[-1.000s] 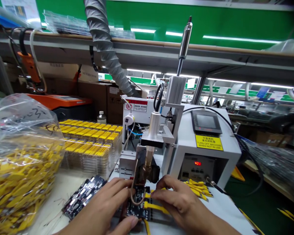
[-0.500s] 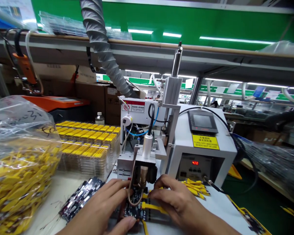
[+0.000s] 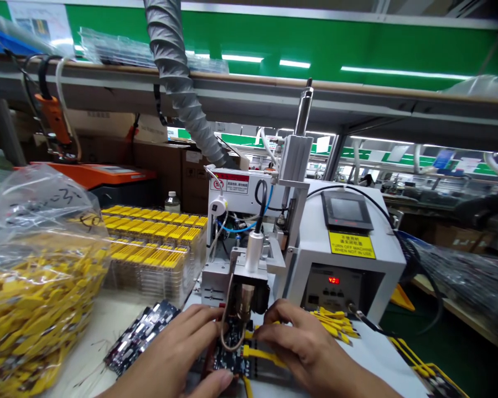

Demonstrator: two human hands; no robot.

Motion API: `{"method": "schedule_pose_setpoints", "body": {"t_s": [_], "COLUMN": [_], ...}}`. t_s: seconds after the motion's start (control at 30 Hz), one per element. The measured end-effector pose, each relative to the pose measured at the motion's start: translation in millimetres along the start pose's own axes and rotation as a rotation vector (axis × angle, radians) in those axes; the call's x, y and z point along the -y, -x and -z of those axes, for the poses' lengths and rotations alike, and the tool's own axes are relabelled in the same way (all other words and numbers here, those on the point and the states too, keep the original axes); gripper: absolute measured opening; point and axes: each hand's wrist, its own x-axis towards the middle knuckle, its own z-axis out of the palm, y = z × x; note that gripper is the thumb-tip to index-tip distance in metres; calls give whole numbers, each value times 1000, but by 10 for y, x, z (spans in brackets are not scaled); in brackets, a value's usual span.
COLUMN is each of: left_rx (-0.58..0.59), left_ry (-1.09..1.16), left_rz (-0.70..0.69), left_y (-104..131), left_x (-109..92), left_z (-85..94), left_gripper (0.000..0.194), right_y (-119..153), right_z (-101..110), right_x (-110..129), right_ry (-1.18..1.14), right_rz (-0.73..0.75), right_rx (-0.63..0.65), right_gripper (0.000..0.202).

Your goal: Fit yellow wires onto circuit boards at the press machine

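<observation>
A dark circuit board (image 3: 227, 362) lies beneath the soldering head (image 3: 245, 301) of a bench machine, with yellow flex strips at its right edge. My left hand (image 3: 182, 345) rests along the board's left side, fingers stretched out and thumb apart near the lower edge. On the other side, my right hand (image 3: 299, 342) is closed in a pinch on a yellow flex strip (image 3: 255, 330) by the board; its fingers hide part of the strip. Another yellow flex strip (image 3: 265, 355) runs from the board under that hand. A looped tube hangs in front of the soldering head.
Left of my hands lie stacked circuit boards (image 3: 141, 337), a plastic bag of yellow strips (image 3: 37, 309) and stacked clear trays (image 3: 149, 265). Loose yellow strips (image 3: 336, 323) lie by the controller box (image 3: 352, 243). A grey duct (image 3: 178, 77) hangs overhead.
The whole view has shifted slightly, so the scene sits a little further right. Both hands keep nearly the same place at the board.
</observation>
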Motion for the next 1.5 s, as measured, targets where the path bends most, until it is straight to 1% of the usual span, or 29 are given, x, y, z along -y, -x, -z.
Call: {"method": "schedule_pose_setpoints", "body": {"t_s": [0.13,0.27,0.33,0.47,0.6,0.73,0.77,0.83,0.9,0.93,1.0,1.07,1.13,1.17,1.23,1.27,1.3,1.33,1.4,1.43,1.47,1.5], "left_rx": [-10,-10,-3,5,-16,-53,-57,-32,12,9,-44,-58,16,30,-7,-13,-12,3,54,90,103,98], "left_ry": [3,-20,-38,-52,-77,-171,-196,-235,-259,-267,-280,-291,-271,-234,-137,-105,-86,-81,-95,-102,-109,-112], "left_rz": [24,32,23,7,-13,-96,-102,-68,-60,-87,-162,-178,-137,-124,-100,-56,2,75,191,220,225,219], "left_y": [-12,-18,-17,-14,8,66,79,103,124,134,143,127,77,43,-30,-61,-84,-94,-68,-32,17,72], "left_x": [-33,-47,-34,3,52,127,138,146,149,152,156,141,104,83,60,66,84,116,205,256,306,349], "left_z": [16,30,29,12,-31,-101,-116,-143,-177,-198,-233,-225,-140,-69,112,209,303,387,515,554,576,582], "left_gripper": [37,26,25,30,34,43,44,42,38,37,36,38,42,42,33,26,26,29,29,24,18,18], "right_y": [-5,-24,-26,-15,-17,-44,-52,-61,-61,-58,-49,-45,-44,-42,-31,-21,-10,0,10,8,3,-6], "right_z": [-9,6,12,4,-6,4,7,-1,-34,-60,-121,-167,-173,-159,-107,-77,-49,-28,-7,-5,-4,1], "right_x": [2,5,4,2,16,54,65,85,94,94,83,67,58,59,73,84,96,107,122,123,118,107], "right_ry": [-4,5,2,1,9,-12,-34,-87,-146,-202,-398,-613,-723,-741,-759,-756,-738,-711,-627,-578,-516,-438], "right_rz": [-4,9,12,28,4,-52,-78,-163,-296,-377,-547,-672,-733,-745,-765,-758,-724,-648,-392,-249,-143,-93], "right_rx": [-10,12,15,-9,-16,-6,4,29,42,39,17,5,9,13,27,46,81,134,220,228,216,188], "right_gripper": [29,28,27,30,32,28,26,24,21,19,18,23,28,30,33,33,33,32,35,38,40,40]}}
